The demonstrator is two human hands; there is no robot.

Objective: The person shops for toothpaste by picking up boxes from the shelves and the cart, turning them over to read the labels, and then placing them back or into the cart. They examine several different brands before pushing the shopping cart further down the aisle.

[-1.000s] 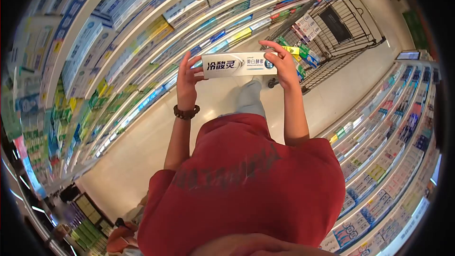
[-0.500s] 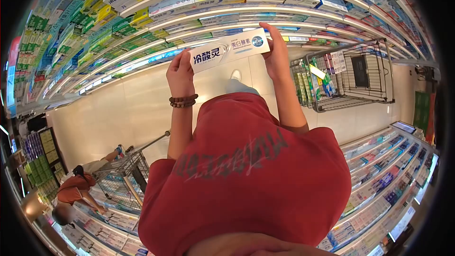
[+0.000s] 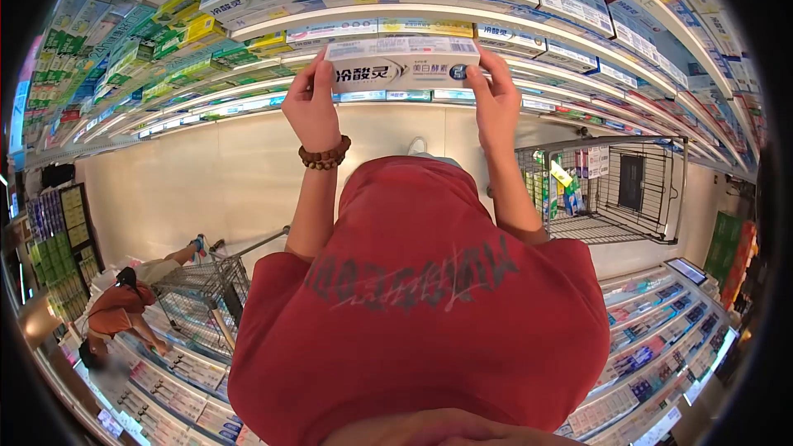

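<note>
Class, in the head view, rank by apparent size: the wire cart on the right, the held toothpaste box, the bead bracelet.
Largest first:
wire cart
toothpaste box
bead bracelet
The cart is farther away yet looks biggest.

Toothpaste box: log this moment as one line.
item: toothpaste box | left hand: grips left end | right hand: grips right end | box: level, before shelf | shopping cart: right side
</note>
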